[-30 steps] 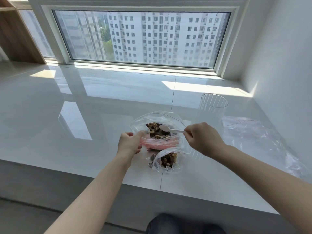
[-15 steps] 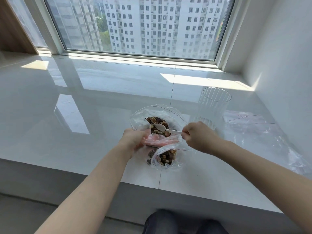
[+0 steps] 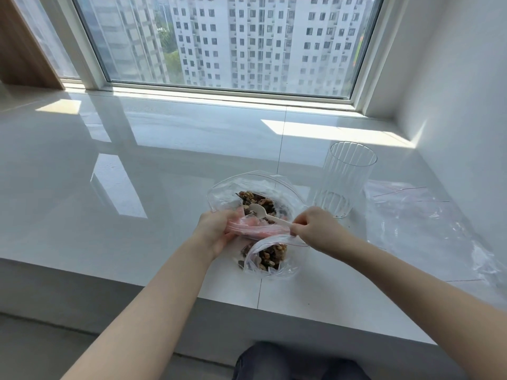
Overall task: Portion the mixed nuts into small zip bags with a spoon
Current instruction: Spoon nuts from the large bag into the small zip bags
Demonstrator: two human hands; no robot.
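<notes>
The left hand (image 3: 216, 231) is gripping the near rim of the large open bag (image 3: 225, 193) of mixed nuts (image 3: 256, 200) lying on the white worktop (image 3: 137, 215). The right hand (image 3: 315, 229) is pinching the pale spoon (image 3: 263, 212) by its handle, its bowl sitting over the nuts. A small zip bag (image 3: 270, 256), part-filled with nuts, is lying just in front, and a ribbed clear cup (image 3: 345, 176) is standing beside them.

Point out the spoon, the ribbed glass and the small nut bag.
spoon (image 3: 256, 209), head view, on its bowl.
ribbed glass (image 3: 346, 176), head view, on its side wall.
small nut bag (image 3: 271, 255), head view, on the nuts inside.
</notes>
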